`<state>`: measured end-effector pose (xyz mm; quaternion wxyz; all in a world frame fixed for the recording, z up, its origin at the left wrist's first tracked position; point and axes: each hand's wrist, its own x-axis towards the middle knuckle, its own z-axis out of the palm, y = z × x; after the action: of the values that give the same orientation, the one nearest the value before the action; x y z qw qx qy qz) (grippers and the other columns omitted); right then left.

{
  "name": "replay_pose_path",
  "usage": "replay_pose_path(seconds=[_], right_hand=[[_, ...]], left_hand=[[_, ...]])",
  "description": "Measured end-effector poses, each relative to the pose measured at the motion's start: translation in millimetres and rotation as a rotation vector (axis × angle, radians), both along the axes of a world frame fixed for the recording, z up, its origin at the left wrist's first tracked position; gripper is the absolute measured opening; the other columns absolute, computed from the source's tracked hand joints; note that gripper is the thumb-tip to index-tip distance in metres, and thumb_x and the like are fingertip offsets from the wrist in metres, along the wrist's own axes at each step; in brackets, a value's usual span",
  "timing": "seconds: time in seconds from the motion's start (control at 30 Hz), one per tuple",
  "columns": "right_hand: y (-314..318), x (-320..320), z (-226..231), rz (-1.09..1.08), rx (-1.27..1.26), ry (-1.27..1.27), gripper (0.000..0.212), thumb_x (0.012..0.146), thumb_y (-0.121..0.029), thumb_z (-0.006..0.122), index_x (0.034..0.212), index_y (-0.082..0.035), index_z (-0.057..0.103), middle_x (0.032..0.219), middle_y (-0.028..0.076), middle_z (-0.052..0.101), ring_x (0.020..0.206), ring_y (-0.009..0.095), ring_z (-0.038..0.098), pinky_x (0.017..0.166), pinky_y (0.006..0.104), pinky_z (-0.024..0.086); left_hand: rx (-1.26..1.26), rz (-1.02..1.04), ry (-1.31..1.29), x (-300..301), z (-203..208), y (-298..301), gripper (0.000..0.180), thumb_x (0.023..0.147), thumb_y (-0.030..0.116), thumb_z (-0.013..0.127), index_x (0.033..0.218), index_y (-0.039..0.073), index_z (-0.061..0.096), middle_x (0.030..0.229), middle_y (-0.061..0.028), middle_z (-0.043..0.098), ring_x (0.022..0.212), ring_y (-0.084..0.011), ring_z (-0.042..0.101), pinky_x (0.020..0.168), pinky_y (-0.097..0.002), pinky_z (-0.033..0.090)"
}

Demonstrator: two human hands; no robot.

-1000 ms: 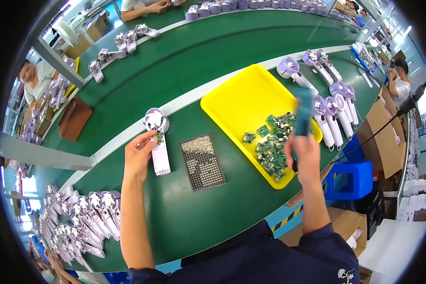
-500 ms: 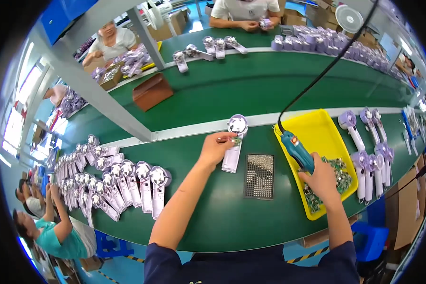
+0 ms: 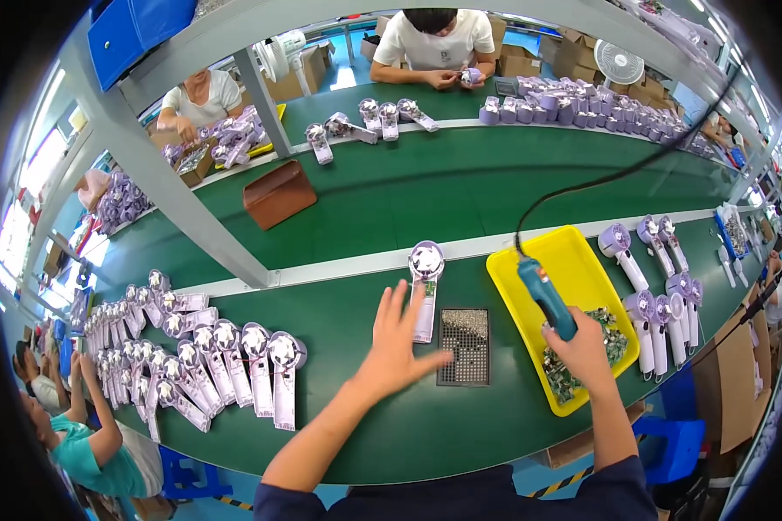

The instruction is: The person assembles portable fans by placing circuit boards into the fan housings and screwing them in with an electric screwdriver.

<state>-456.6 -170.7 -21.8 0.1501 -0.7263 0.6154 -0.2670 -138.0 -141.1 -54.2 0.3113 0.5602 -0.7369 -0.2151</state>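
Note:
My left hand (image 3: pixel 401 343) is open with fingers spread, over the green table between a handheld fan body (image 3: pixel 425 318) and a black screw tray (image 3: pixel 464 347). The fan body lies with its round purple head away from me; a white impeller and a small green circuit board (image 3: pixel 427 286) show in it. Small screws fill the far part of the tray, and some sit in its holes. My right hand (image 3: pixel 582 348) is wrapped around a teal electric screwdriver (image 3: pixel 543 297) with a black cord. It is above a yellow tray (image 3: pixel 543 240) that holds a heap of green circuit boards (image 3: pixel 606 330).
Rows of opened fan bodies (image 3: pixel 256 360) lie at the left. Closed purple and white fans (image 3: pixel 641 317) lie right of the yellow tray. A brown box (image 3: pixel 279 194) rests beyond the metal rail (image 3: pixel 347 271). Co-workers sit across and at the far left.
My left hand has let go of the circuit board on the fan body, drawn back toward me and spread its fingers. My right hand still holds the screwdriver. The whole view has shifted slightly.

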Motion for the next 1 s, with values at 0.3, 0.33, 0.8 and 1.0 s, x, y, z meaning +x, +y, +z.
replay_pose_path(seconds=[0.3, 0.33, 0.8, 1.0], right_hand=[[75, 56, -13, 0.119, 0.618, -1.552, 0.041, 0.089, -0.007, 0.065, 0.127, 0.002, 0.054, 0.118, 0.022, 0.065, 0.057, 0.013, 0.053, 0.043, 0.0241, 0.04], [78, 69, -8, 0.187, 0.575, -1.487, 0.043, 0.091, -0.005, 0.062, 0.132, 0.002, 0.05, 0.122, 0.022, 0.064, 0.062, 0.013, 0.057, 0.046, 0.0231, 0.043], [109, 136, -15, 0.31, 0.398, -1.077, 0.06, 0.084, 0.007, 0.066, 0.138, 0.004, 0.042, 0.126, 0.024, 0.062, 0.071, 0.015, 0.064, 0.056, 0.0224, 0.049], [121, 134, -23, 0.296, 0.624, -1.154, 0.056, 0.082, 0.011, 0.069, 0.134, 0.005, 0.05, 0.119, 0.019, 0.067, 0.068, 0.01, 0.061, 0.053, 0.0207, 0.047]], left_hand=[[-0.177, -0.181, 0.155, -35, 37, 51, 0.074, 0.074, 0.04, 0.083, 0.136, 0.009, 0.055, 0.14, -0.0165, 0.048, 0.135, -0.0379, 0.04, 0.113, -0.0562, 0.027], [-0.215, -0.097, 0.346, -37, 42, 64, 0.055, 0.076, 0.02, 0.084, 0.124, 0.005, 0.064, 0.119, -0.0121, 0.061, 0.113, -0.0297, 0.059, 0.1, -0.0435, 0.046], [-0.15, 0.141, 0.624, -24, 14, 98, 0.033, 0.08, -0.009, 0.072, 0.112, -0.004, 0.069, 0.118, -0.0163, 0.065, 0.099, -0.0244, 0.069, 0.085, -0.032, 0.057], [0.067, 0.152, 1.125, -20, -6, 121, 0.023, 0.081, -0.007, 0.073, 0.103, -0.001, 0.071, 0.136, -0.016, 0.048, 0.12, -0.0251, 0.055, 0.102, -0.0382, 0.045]])
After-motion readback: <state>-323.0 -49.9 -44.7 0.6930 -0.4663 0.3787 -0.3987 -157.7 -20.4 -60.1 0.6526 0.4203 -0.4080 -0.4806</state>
